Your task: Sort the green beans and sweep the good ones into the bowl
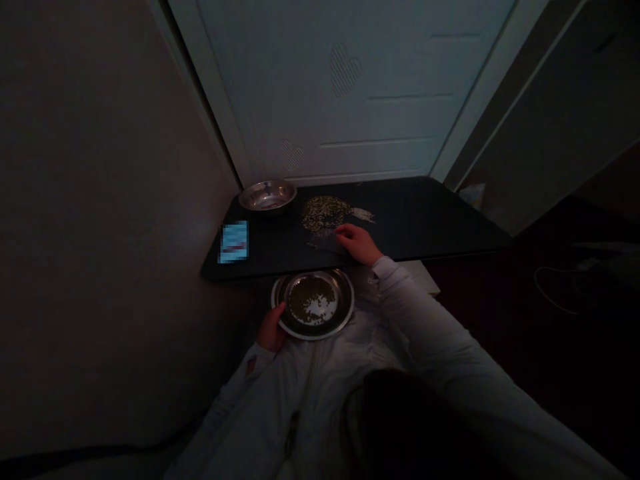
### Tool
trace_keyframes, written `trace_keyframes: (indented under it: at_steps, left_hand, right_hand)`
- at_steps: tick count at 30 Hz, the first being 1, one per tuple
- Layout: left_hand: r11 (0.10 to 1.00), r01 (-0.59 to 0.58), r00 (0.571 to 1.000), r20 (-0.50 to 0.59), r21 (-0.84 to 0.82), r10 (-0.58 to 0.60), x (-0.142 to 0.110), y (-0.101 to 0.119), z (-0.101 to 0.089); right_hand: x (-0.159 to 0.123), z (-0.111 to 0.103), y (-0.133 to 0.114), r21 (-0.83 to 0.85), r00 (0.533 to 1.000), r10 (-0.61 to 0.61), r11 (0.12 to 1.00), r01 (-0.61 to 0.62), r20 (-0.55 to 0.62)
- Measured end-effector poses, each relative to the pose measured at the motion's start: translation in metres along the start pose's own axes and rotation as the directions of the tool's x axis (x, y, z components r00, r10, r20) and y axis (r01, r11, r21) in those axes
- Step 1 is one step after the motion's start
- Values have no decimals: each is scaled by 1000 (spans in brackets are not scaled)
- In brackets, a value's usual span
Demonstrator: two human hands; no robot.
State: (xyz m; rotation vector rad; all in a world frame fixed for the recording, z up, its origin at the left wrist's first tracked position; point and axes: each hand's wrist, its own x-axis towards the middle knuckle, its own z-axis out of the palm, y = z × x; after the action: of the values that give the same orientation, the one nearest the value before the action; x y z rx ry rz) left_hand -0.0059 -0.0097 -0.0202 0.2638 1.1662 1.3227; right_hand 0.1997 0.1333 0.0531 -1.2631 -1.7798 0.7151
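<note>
My left hand (273, 328) grips the left rim of a round steel plate (345, 308) held just below the near edge of a black table (425, 220). The plate carries a layer of small greenish beans (313, 300). My right hand (357, 243) rests palm down on the table with fingers stretched flat, at the near side of a loose pile of small beans (324, 212). A few beans lie scattered under and beside its fingertips. Both arms wear pale sleeves.
An empty steel bowl (267, 195) stands at the table's far left corner. A lit phone (234, 241) lies near the left edge. A white door (350, 87) rises behind the table, a wall at left. The room is dim.
</note>
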Motion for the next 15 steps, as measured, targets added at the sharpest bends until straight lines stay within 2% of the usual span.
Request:
trace_keyframes:
  at_steps: [7, 12, 15]
  left_hand:
    - [1000, -8, 1000, 12, -10, 8, -4, 3, 5]
    - [1000, -23, 999, 28, 3, 23, -3, 2, 4]
    - [1000, -27, 999, 31, -2, 27, -3, 2, 4]
  right_hand:
    - [-1, 1, 2, 74, 998, -24, 997, 19, 66]
    - [1, 1, 3, 56, 1000, 6, 998, -5, -11]
    - [1, 1, 1, 29, 1000, 1, 1000, -1, -15]
